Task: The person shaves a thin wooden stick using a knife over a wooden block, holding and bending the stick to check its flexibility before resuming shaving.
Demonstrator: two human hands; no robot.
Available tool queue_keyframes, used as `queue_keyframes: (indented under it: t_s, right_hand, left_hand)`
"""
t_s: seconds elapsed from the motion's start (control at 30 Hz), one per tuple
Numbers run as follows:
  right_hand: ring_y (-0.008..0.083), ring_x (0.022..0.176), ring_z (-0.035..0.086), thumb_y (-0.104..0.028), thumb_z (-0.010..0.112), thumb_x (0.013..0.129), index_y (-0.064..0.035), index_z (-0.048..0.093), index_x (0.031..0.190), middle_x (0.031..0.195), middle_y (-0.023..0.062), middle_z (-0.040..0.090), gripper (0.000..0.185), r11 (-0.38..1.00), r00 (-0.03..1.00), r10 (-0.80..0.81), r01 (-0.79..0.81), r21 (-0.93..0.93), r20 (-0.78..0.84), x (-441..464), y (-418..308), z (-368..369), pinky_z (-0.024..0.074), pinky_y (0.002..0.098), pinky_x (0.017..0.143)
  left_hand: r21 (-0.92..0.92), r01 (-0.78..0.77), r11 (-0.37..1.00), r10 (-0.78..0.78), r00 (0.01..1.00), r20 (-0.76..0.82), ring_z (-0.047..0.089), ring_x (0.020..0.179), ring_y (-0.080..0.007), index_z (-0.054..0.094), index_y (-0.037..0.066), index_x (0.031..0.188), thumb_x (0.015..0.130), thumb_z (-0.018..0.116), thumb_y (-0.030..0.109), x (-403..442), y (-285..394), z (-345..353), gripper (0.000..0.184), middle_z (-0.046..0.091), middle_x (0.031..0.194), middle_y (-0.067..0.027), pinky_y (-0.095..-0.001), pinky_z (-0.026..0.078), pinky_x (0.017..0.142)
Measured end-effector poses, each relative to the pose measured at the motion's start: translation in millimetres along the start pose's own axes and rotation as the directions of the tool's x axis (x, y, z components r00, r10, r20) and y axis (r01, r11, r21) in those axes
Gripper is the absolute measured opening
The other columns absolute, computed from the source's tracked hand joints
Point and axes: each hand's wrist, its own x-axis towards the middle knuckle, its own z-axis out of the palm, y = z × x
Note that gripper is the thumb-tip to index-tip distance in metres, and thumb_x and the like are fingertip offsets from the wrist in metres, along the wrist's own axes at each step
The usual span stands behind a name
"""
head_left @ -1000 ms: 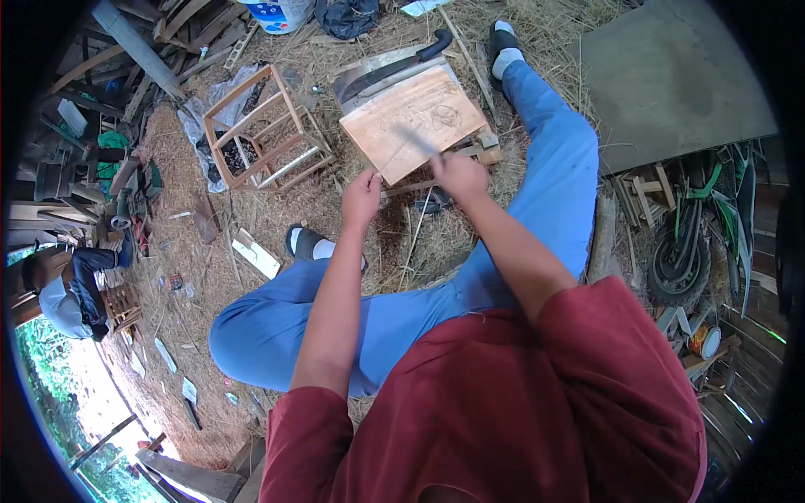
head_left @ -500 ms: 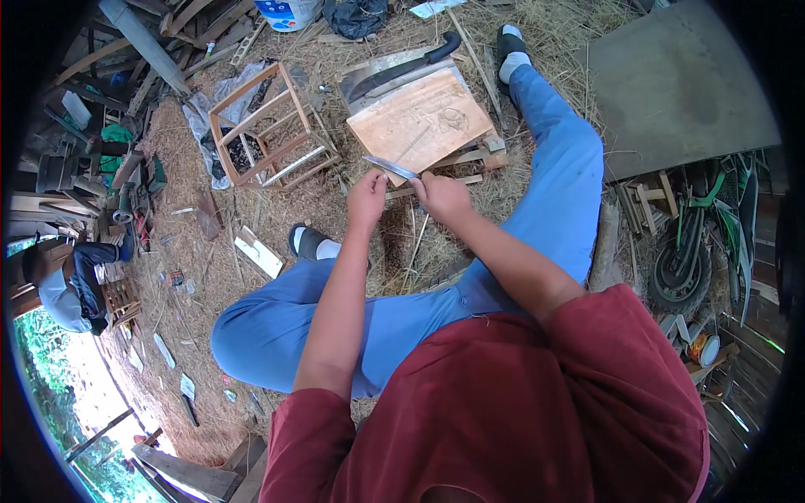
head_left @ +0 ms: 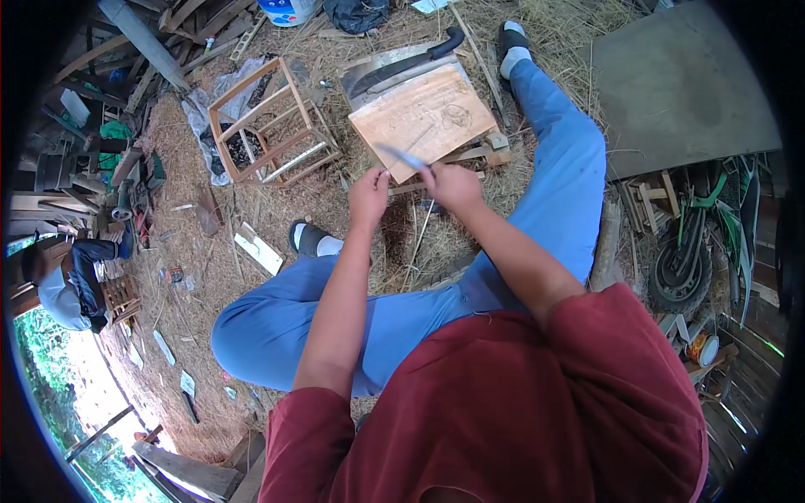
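Observation:
My right hand (head_left: 454, 186) is closed around the handle of a knife (head_left: 406, 158). Its slightly blurred blade points left, over the near corner of a pale wooden board (head_left: 394, 126). Close by on the left, my left hand (head_left: 369, 198) is closed in a pinch at the board's near edge. A thin stick (head_left: 422, 136) slants over the board in line with those fingertips and appears pinched in them; the blade crosses its lower part. Behind the board lies a machete (head_left: 402, 70) with a black handle.
A wooden frame (head_left: 260, 126) stands left of the board. A person (head_left: 67, 285) sits at the far left. On the right are a dark flat sheet (head_left: 683, 92) and a motorbike wheel (head_left: 681, 272). A white bucket (head_left: 289, 10) and black bag (head_left: 356, 14) stand at the back. Straw and shavings cover the ground.
My right hand has moved slightly right with the knife, and the blade has lifted and tilted more steeply. My left hand stays almost in place.

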Motion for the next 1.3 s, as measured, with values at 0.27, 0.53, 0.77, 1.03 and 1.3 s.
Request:
queue_keyframes:
  t_s: [0.27, 0.53, 0.77, 1.03, 1.3]
  right_hand:
    - [0.0385, 0.075, 0.073, -0.052, 0.051, 0.102, -0.0084, 0.075, 0.085, 0.08, 0.0182, 0.073, 0.052, 0.999, 0.998, 0.031, -0.029, 0.028, -0.051, 5, 2, 11, 0.0581, 0.052, 0.07]
    - [0.0381, 0.078, 0.074, -0.054, 0.049, 0.102, -0.0085, 0.077, 0.088, 0.083, 0.0188, 0.075, 0.055, 0.997, 0.994, -0.082, 0.083, -0.012, 0.073, -10, -13, 12, 0.0597, 0.0498, 0.072]
    - [0.038, 0.079, 0.074, -0.054, 0.047, 0.103, -0.0086, 0.076, 0.088, 0.083, 0.019, 0.075, 0.056, 0.995, 0.99, -0.093, 0.097, -0.03, 0.103, -7, -2, 4, 0.0591, 0.0512, 0.073]
    - [0.0388, 0.08, 0.074, -0.056, 0.048, 0.102, -0.0087, 0.076, 0.087, 0.082, 0.0181, 0.075, 0.057, 0.988, 0.986, -0.128, 0.136, -0.075, 0.105, 2, 15, 4, 0.0589, 0.0518, 0.074]
    - [0.0383, 0.075, 0.074, -0.057, 0.05, 0.101, -0.0079, 0.076, 0.085, 0.081, 0.0185, 0.074, 0.058, 1.0, 0.999, 0.019, -0.02, -0.023, -0.029, 7, 20, 4, 0.059, 0.0515, 0.069]
  left_hand:
    - [0.068, -0.01, 0.998, 0.012, 0.999, -0.033, 0.069, 0.073, -0.0378, 0.073, 0.009, 0.106, 0.099, 0.063, 0.028, -3, 7, -1, 0.022, 0.071, 0.082, -0.0196, -0.045, 0.053, 0.067]
    - [0.11, -0.051, 0.993, 0.058, 0.996, -0.07, 0.068, 0.075, -0.0426, 0.071, 0.009, 0.102, 0.099, 0.062, 0.026, -8, 15, -2, 0.02, 0.07, 0.082, -0.0212, -0.0487, 0.051, 0.066]
    - [0.206, -0.098, 0.974, 0.119, 0.989, -0.093, 0.067, 0.076, -0.0449, 0.069, 0.01, 0.098, 0.1, 0.06, 0.025, -11, 19, -2, 0.018, 0.069, 0.081, -0.0212, -0.054, 0.051, 0.066]
    - [0.214, -0.12, 0.97, 0.147, 0.982, -0.116, 0.067, 0.078, -0.0454, 0.07, 0.013, 0.103, 0.1, 0.06, 0.027, -9, 17, 0, 0.018, 0.07, 0.083, -0.0215, -0.0551, 0.051, 0.068]
    - [0.233, -0.114, 0.966, 0.141, 0.985, -0.102, 0.067, 0.081, -0.0464, 0.07, 0.013, 0.104, 0.101, 0.058, 0.028, -10, 21, -3, 0.019, 0.07, 0.086, -0.0229, -0.0558, 0.051, 0.068]
